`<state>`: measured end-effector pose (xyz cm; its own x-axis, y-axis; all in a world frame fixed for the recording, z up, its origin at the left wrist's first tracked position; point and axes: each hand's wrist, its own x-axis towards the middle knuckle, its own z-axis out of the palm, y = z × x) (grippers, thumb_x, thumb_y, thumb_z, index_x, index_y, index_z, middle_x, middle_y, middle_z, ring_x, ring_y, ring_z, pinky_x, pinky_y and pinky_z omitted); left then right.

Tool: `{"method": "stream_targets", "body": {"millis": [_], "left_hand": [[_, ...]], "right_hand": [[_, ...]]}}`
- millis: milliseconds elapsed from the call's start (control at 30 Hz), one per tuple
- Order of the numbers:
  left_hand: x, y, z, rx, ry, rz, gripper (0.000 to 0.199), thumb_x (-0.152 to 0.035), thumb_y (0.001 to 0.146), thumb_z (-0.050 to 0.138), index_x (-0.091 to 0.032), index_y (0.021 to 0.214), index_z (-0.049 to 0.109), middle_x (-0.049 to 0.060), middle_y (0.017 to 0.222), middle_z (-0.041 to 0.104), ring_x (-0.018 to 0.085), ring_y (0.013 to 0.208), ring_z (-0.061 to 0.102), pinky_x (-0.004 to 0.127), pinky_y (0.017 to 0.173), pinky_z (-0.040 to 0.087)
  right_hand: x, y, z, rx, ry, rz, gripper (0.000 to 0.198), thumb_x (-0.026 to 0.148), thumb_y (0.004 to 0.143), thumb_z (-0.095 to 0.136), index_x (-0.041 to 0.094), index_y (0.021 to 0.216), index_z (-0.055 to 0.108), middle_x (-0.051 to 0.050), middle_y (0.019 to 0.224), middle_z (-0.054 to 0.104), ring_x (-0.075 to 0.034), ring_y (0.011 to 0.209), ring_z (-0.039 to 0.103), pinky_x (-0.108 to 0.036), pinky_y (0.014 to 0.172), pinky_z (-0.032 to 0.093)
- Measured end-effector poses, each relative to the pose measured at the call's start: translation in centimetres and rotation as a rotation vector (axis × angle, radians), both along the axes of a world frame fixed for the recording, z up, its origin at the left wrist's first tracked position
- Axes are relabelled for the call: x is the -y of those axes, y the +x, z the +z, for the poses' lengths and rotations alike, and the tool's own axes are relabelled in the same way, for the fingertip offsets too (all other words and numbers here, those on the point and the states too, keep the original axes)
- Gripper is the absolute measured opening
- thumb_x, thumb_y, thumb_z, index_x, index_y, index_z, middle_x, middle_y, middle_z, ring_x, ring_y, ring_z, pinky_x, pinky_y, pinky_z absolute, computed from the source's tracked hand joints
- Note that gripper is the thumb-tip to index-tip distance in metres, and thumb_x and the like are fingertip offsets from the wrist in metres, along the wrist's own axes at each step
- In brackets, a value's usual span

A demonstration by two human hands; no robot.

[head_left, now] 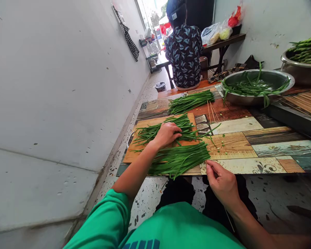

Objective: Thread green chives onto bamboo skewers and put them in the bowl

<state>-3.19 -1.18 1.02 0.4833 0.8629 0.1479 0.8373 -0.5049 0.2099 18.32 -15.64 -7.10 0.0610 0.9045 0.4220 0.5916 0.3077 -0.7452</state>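
On the wooden cutting board (pixel 145 122) lies a loose pile of garlic chives (pixel 182 122). My left hand (pixel 167 134) rests over this pile, its fingers curled closed around some of the stalks. A neater bundle of garlic chives (pixel 181 159) lies along the table's near edge, partly on the board. Beside the cut ends of that bundle, my right hand (pixel 221 180) pinches a thin bamboo skewer (pixel 229 220). The skewer's tail shows below the wrist, while its middle is hidden by the hand.
Another chive bundle (pixel 191 102) and a few loose skewers (pixel 211 111) lie beyond the board. A metal bowl of greens (pixel 256 98), a cleaver (pixel 292 119), more skewers (pixel 307 102) and a pot of green stalks (pixel 300 72) occupy the right. A person (pixel 184 55) sits ahead, back turned.
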Motion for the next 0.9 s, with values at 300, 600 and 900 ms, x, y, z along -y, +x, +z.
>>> {"method": "stream_targets", "body": {"millis": [300,600,900], "left_hand": [[0.8,0.8,-0.1,0.293,-0.023,0.252,0.018,-0.025,0.081,0.059,-0.016,0.089,0.072,0.003,0.082,0.071,0.014,0.074,0.062,0.025,0.071,0.045],[1.7,1.7,1.0,0.425,-0.159,0.219,0.020,-0.029,0.078,0.059,-0.016,0.088,0.071,0.001,0.078,0.071,0.012,0.071,0.062,0.022,0.068,0.045],[2.3,3.7,0.5,0.347,-0.191,0.170,0.022,-0.026,0.079,0.059,-0.017,0.093,0.073,0.000,0.081,0.072,0.012,0.070,0.061,0.022,0.068,0.044]], "right_hand": [[0.1,0.0,-0.2,-0.045,0.005,0.006,0.023,0.026,0.087,0.049,0.015,0.095,0.068,-0.005,0.081,0.074,-0.016,0.066,0.070,-0.023,0.059,0.053],[0.1,-0.2,-0.1,-0.020,0.054,-0.002,0.021,0.024,0.088,0.048,0.016,0.094,0.067,-0.004,0.083,0.074,-0.016,0.070,0.070,-0.024,0.062,0.054],[0.0,-0.5,0.5,-0.030,0.101,0.013,0.021,0.021,0.088,0.047,0.016,0.095,0.067,-0.004,0.082,0.073,-0.015,0.068,0.069,-0.023,0.062,0.053]]}}
